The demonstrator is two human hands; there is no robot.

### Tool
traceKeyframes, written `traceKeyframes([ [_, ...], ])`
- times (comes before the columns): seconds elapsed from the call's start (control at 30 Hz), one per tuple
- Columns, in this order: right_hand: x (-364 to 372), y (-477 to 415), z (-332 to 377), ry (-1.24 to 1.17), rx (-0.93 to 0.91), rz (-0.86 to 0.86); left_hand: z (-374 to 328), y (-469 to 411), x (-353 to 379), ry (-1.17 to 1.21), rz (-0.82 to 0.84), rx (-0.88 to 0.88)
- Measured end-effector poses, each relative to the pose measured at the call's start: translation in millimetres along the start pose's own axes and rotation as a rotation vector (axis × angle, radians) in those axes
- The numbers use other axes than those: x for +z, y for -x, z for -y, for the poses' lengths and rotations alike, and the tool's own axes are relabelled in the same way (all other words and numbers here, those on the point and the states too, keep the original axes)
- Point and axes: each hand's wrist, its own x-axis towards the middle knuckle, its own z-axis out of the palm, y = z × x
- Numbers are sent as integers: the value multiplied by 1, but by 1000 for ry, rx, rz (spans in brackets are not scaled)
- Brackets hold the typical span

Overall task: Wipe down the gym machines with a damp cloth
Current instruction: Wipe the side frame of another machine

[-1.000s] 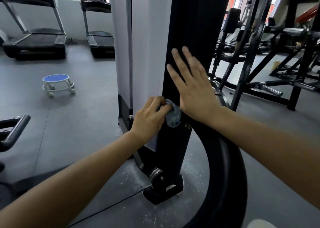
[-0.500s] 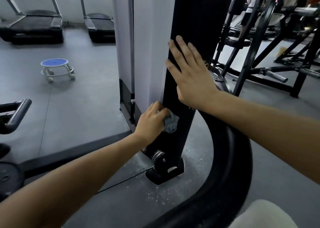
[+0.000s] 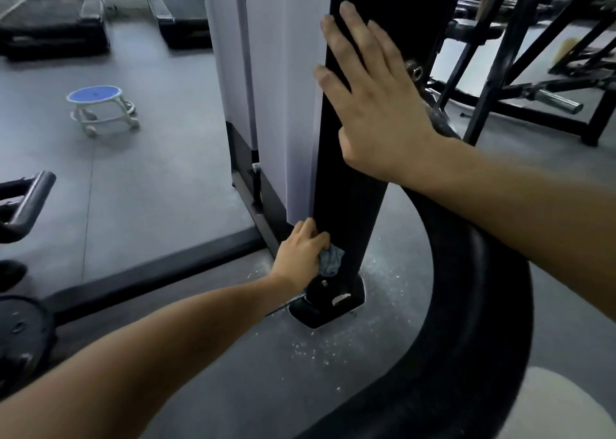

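Blue-grey cloth (image 3: 331,261), gripped in left hand (image 3: 301,255), sat low on black post (image 3: 346,198) near its foot (image 3: 328,307). Right hand (image 3: 376,105) lay flat higher up. Post seemingly almost done; other machines (image 3: 533,81) pending.

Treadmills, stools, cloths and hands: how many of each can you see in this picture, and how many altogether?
Treadmills: 2, left treadmill and right treadmill
Stools: 1, stool with a blue seat
Cloths: 1, cloth
Hands: 2, left hand gripping the cloth, right hand flat on the black post
Total: 6
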Motion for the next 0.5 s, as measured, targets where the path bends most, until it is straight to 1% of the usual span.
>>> traceKeyframes([
  [0.1,1,0,-1,-1,-8,-21,-3,13,22,23,79,-159],
  [0.17,1,1,0,-5,-2,-17,-7,20,29,33,103,-223],
  [0.23,0,1,1,-3,-1,-15,-13,19,23,63,85,-264],
  [0.37,-4,-1,0,-16,1,-7,-21,10,6,146,-21,-359],
  [0.43,-5,-2,-1,-21,8,-6,-24,12,8,154,-10,-388],
  [0.5,-3,-3,-2,-22,13,-16,-27,18,19,152,25,-456],
])
